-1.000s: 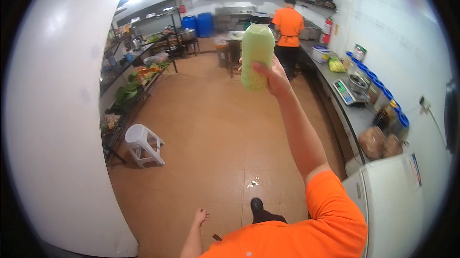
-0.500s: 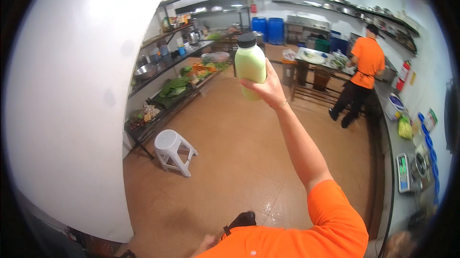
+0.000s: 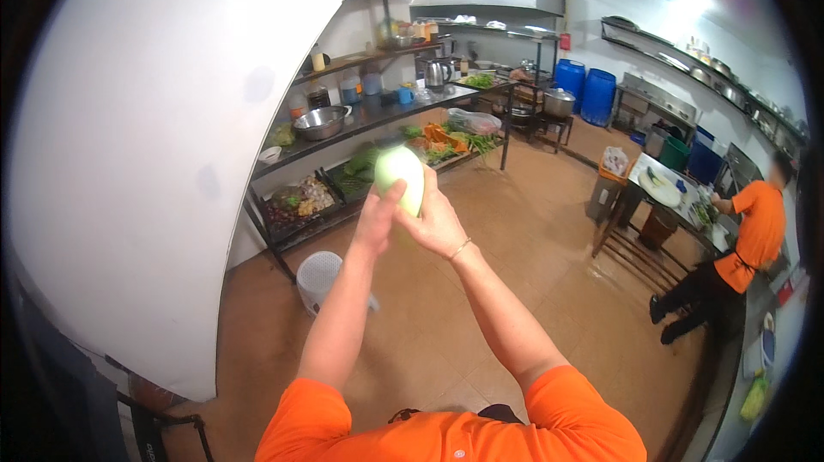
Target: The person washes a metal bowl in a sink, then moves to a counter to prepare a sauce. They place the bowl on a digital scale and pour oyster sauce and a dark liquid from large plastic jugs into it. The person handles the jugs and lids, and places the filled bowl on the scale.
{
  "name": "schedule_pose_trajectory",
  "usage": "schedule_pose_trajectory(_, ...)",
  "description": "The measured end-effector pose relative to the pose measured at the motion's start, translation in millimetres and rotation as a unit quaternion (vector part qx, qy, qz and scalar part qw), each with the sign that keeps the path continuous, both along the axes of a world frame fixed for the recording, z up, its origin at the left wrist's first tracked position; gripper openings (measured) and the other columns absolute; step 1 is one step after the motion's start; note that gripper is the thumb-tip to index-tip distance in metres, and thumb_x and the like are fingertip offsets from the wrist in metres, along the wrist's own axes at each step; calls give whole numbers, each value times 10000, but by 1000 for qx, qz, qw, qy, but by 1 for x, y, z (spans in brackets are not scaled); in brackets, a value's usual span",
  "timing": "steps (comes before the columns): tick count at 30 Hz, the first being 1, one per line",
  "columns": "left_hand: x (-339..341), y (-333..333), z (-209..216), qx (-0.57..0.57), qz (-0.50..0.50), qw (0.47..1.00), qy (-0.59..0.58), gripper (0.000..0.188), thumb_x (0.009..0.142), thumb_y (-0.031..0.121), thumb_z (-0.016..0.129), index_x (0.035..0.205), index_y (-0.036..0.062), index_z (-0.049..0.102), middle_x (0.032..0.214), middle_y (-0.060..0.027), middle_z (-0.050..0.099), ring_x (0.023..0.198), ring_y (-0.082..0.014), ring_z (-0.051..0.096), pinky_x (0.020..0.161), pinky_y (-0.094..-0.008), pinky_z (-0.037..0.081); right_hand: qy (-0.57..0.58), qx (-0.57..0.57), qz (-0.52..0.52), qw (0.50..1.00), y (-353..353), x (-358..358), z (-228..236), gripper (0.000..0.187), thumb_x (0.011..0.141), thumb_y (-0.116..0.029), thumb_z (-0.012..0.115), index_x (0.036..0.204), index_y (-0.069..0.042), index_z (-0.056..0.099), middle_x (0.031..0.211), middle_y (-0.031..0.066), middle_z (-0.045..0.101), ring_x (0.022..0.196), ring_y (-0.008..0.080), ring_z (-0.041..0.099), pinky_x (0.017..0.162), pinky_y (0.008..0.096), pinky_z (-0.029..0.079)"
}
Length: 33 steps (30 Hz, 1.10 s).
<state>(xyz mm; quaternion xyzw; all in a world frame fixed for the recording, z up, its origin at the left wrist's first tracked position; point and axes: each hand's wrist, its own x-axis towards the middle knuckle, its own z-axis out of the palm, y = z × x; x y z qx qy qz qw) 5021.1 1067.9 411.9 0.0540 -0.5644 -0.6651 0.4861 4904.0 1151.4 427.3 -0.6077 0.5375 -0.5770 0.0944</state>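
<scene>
A pale green bottle [image 3: 400, 177] is held out in front of me at the middle of the view, slightly blurred. Its dark cap [image 3: 390, 143] tips away from me and shows only as a smear. My left hand [image 3: 375, 220] closes on the bottle's lower left side. From the right, my right hand [image 3: 436, 218] wraps its lower part, the thumbs almost meeting at the base. A thin bracelet [image 3: 461, 248] circles the right wrist.
At left stands a white wall [image 3: 129, 161]; a white stool [image 3: 318, 277] is below my left forearm. Shelves hold a metal bowl [image 3: 320, 123] and vegetables [image 3: 359, 166]. At right, a co-worker [image 3: 755, 221] in orange stands by a worktable [image 3: 639, 174]. Blue barrels [image 3: 598, 94] stand behind.
My left hand has come up and taken hold of the bottle beside the right. The bottle has moved left and down, its cap tilting away. The view has turned left.
</scene>
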Motion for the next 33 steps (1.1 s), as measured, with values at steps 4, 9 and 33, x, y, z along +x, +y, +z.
schedule_pose_trajectory(4,-80,-80,-25,-1,-5,1000,24,488,936,285,677,1333,44,526,1217,-56,611,1069,-166,608,906,-329,519,261,1,-17,965,-39,-104,6,888,853,-414,707,1492,51,304,1322,313,509,1225,455,534,1018,456,458)
schedule_pose_trajectory(9,-200,-167,-38,-47,25,999,10,455,910,205,679,1297,8,543,1136,-97,661,1022,-190,649,884,-342,534,313,21,-3,950,-80,-226,24,728,913,-263,650,1543,-111,318,1105,171,663,933,335,675,786,440,536)
schedule_pose_trajectory(33,-664,-535,-219,119,44,977,-169,516,871,164,748,1335,67,544,1210,-45,656,1064,-167,625,966,-359,500,245,260,194,914,-503,-753,-152,727,920,-333,648,1537,-114,331,779,189,698,694,338,700,664,458,551)
